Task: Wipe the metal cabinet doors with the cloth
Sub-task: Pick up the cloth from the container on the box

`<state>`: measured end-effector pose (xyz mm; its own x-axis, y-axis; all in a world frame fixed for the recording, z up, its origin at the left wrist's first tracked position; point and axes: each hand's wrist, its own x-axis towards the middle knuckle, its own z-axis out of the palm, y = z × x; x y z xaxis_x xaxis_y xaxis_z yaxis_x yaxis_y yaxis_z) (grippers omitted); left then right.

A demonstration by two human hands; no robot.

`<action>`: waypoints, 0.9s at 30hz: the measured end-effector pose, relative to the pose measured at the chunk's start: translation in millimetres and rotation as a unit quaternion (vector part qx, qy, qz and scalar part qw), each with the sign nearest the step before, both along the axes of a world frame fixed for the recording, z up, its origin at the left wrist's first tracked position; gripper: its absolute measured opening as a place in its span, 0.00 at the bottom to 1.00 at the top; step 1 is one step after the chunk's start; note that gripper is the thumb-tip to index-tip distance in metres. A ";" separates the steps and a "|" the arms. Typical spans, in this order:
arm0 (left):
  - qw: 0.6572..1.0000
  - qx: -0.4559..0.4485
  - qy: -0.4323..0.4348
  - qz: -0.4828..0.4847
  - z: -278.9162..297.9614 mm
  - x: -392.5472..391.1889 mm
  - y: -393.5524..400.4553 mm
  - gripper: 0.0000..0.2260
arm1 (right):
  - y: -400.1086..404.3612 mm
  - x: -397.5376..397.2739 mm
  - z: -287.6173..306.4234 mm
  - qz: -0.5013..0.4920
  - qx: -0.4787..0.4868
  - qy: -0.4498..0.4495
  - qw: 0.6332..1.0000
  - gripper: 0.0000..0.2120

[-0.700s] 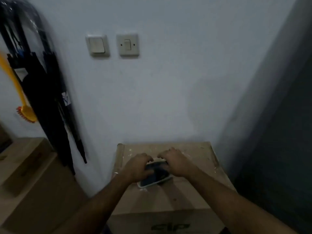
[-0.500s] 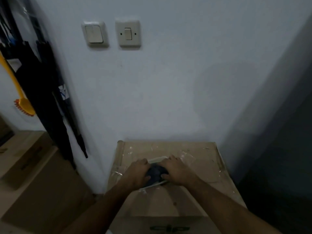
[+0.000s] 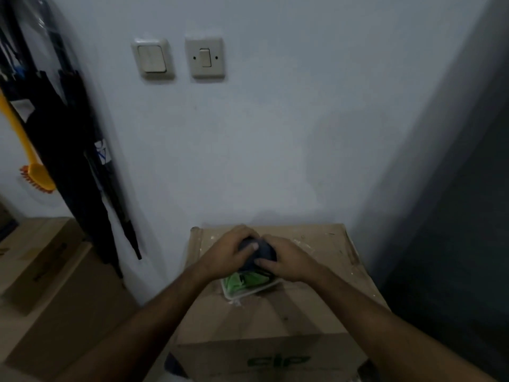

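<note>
Two hands: left hand [image 3: 230, 250] and right hand [image 3: 286, 261] both curl round a dark cloth [image 3: 257, 256], bunched between them
Cloth place: just above a tray [image 3: 248, 292] holding something green
Tray: on a cardboard box [image 3: 316, 312] against the wall
Far wall: two switches [image 3: 205, 57]

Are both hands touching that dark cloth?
Touching. The head view shows the left hand and right hand both gripping the bunched dark cloth, fingers curled over it, above the white tray on the cardboard box.
</note>
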<state>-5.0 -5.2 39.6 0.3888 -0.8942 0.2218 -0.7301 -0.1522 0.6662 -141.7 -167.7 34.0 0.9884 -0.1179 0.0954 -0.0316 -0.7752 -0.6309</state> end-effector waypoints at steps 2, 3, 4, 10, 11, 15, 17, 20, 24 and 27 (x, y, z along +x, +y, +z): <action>0.996 -0.045 0.078 0.025 20.5 -7.1 2.6 0.16 | 7.2 -13.1 21.3 -0.045 0.102 -0.009 0.994 0.17; 0.991 -0.047 0.120 0.025 30.3 -12.1 3.9 0.19 | 12.1 -20.2 31.3 -0.069 0.155 -0.021 0.985 0.17; 0.986 -0.039 0.159 0.017 39.4 -18.1 4.7 0.23 | 16.5 -27.4 39.6 -0.093 0.195 -0.037 0.976 0.16; 0.952 -0.072 0.296 -0.039 96.4 -63.9 -5.4 0.21 | 34.2 -80.0 80.3 -0.183 0.394 -0.109 0.894 0.11; 0.942 -0.064 0.324 -0.063 104.5 -71.0 -8.5 0.20 | 34.6 -91.2 88.4 -0.191 0.418 -0.121 0.880 0.11; 0.902 0.013 0.392 -0.180 135.6 -101.2 -24.8 0.26 | 25.1 -141.5 120.4 -0.207 0.455 -0.150 0.853 0.18; 0.895 0.043 0.388 -0.214 151.8 -118.9 -34.8 0.32 | 19.2 -171.2 135.8 -0.205 0.455 -0.151 0.853 0.14; 0.891 0.069 0.350 -0.280 175.5 -152.5 -51.4 0.36 | 11.5 -226.7 159.9 -0.196 0.443 -0.128 0.865 0.18; 0.903 0.041 0.255 -0.345 208.3 -220.3 -75.7 0.27 | 2.7 -306.3 185.8 -0.188 0.428 -0.128 0.875 0.27; 0.916 -0.013 0.181 -0.359 231.5 -285.1 -96.2 0.20 | -0.6 -366.4 202.5 -0.176 0.457 -0.170 0.855 0.15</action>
